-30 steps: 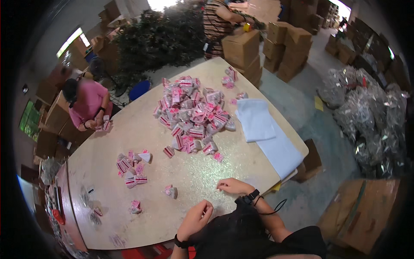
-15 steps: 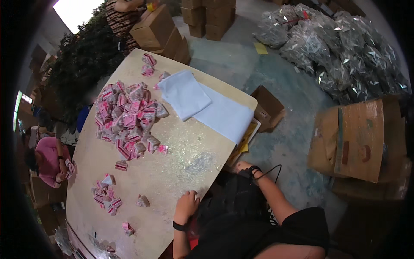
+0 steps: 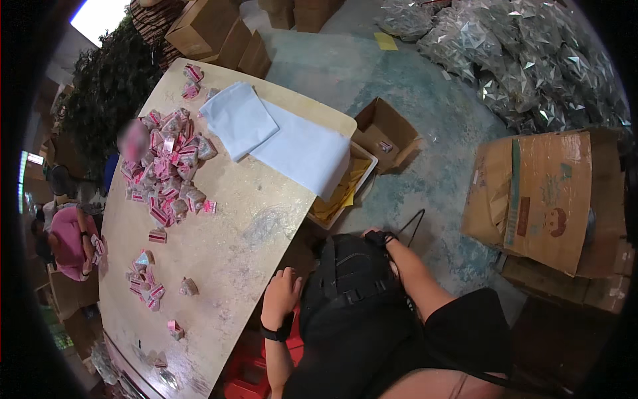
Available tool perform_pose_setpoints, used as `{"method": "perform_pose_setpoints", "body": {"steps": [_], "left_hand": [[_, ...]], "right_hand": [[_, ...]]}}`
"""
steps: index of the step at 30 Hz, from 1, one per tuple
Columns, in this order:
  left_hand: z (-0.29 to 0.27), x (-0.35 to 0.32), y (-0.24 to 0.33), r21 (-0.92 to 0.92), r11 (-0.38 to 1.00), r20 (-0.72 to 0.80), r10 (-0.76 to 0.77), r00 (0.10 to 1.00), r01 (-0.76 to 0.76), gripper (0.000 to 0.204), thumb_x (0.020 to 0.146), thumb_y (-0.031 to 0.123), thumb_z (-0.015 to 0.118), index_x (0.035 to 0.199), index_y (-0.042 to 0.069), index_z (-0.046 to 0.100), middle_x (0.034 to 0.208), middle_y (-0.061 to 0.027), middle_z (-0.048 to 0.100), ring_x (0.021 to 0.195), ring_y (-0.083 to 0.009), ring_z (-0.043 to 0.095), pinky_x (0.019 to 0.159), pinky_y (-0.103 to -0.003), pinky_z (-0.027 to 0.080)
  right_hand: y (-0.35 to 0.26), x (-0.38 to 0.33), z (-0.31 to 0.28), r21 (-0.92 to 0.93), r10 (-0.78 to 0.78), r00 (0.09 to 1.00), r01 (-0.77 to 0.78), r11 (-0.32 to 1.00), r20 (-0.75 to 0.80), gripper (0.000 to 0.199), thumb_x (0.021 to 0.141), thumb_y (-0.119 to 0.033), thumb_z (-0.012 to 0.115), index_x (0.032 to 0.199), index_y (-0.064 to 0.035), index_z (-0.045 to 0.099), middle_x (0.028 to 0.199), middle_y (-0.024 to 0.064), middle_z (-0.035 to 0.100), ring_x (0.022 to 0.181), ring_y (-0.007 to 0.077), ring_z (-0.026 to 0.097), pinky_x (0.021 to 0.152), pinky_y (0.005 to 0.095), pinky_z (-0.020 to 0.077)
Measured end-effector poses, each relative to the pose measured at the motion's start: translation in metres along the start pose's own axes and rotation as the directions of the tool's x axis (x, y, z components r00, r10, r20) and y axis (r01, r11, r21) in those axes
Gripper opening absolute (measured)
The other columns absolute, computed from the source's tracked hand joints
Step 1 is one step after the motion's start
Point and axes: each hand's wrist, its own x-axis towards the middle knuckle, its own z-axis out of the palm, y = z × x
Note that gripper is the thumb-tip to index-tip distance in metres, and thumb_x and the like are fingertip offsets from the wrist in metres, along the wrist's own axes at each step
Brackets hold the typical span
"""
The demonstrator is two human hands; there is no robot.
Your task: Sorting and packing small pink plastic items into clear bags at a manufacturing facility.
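Note:
My left hand (image 3: 282, 294) is at the near edge of the pale table (image 3: 232, 266), its fingers slightly bent and apart, with nothing visible in them. Farther right, my right hand (image 3: 370, 233) is mostly hidden beside a black strapped bag (image 3: 355, 266) in front of my body; its fingers do not show. A large heap of small clear packets with pink labels (image 3: 166, 166) covers the table's far left part. Closer to me lie a smaller group of packets (image 3: 147, 287) and two single packets (image 3: 189, 286). A blurred pink shape (image 3: 135, 141) covers part of the heap's left side.
White sheets (image 3: 299, 156) lie along the table's far right edge. Beside it stand a bin of yellow pieces (image 3: 345, 196) and an open carton (image 3: 385, 136). Large cartons (image 3: 545, 199) and silvery bags (image 3: 518, 60) are at right. A person in pink (image 3: 66, 243) sits across the table, holding packets.
The view has shifted, so the table and packets appear farther left and more of the yellow bin shows. The blurred pink shape is new over the heap. My left hand stays at the table edge.

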Motion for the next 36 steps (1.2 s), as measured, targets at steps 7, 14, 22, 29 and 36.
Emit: {"method": "perform_pose_setpoints", "body": {"steps": [7,14,22,29,36], "left_hand": [[0.19,0.018,-0.039,-0.304,0.948,-0.384,-0.217,0.898,0.099,0.014,0.085,0.012,0.049,0.091,0.0,0.052,0.09,-0.0189,0.057,0.085,-0.0351,0.055,0.074,-0.039,0.044],[0.454,-0.137,0.081,-0.814,-0.293,0.529,-0.73,0.433,0.502,0.032,0.091,0.028,0.044,0.112,0.003,0.045,0.088,-0.0141,0.057,0.073,-0.0242,0.057,0.06,-0.038,0.05],[0.418,-0.077,0.127,-0.681,-0.175,0.529,-0.789,0.313,0.711,0.033,0.09,0.029,0.045,0.109,0.003,0.048,0.09,-0.0152,0.058,0.077,-0.0262,0.057,0.064,-0.039,0.049],[0.397,0.05,0.147,-0.638,-0.139,0.438,-0.875,0.208,0.758,0.033,0.089,0.03,0.045,0.107,0.003,0.05,0.092,-0.0162,0.059,0.08,-0.0281,0.058,0.067,-0.04,0.049],[0.441,0.123,0.216,-0.559,-0.222,0.484,-0.87,0.097,0.799,0.033,0.088,0.031,0.046,0.105,0.004,0.053,0.095,-0.0171,0.059,0.083,-0.0299,0.058,0.071,-0.041,0.048]], "right_hand": [[0.026,-0.006,-0.097,-0.365,-0.142,0.986,0.1,0.925,-0.092,0.023,0.077,-0.016,0.048,0.072,0.0043,0.058,0.07,0.0202,0.056,0.062,0.0328,0.051,0.059,0.0428,0.042],[0.119,0.009,-0.152,-0.337,0.072,0.997,-0.058,0.94,0.03,0.02,0.076,-0.016,0.051,0.07,0.0013,0.059,0.062,0.0157,0.057,0.053,0.027,0.051,0.053,0.0427,0.0395],[0.136,0.072,-0.265,-0.736,0.058,0.927,-0.332,0.59,-0.371,0.038,0.078,-0.019,0.061,0.108,0.0022,0.051,0.113,0.0211,0.049,0.108,0.0329,0.044,0.093,0.0428,0.036],[0.133,0.207,-0.365,-0.792,-0.402,0.841,-0.05,0.609,-0.362,0.038,0.085,-0.007,0.045,0.123,-0.0072,0.043,0.13,0.0104,0.041,0.122,0.0311,0.034,0.102,0.0413,0.0249],[0.203,0.269,-0.415,-0.946,-0.334,0.929,-0.045,0.32,-0.157,0.022,0.082,-0.01,0.049,0.102,-0.0076,0.057,0.106,0.01,0.054,0.105,0.0254,0.047,0.091,0.0376,0.0349]]}}
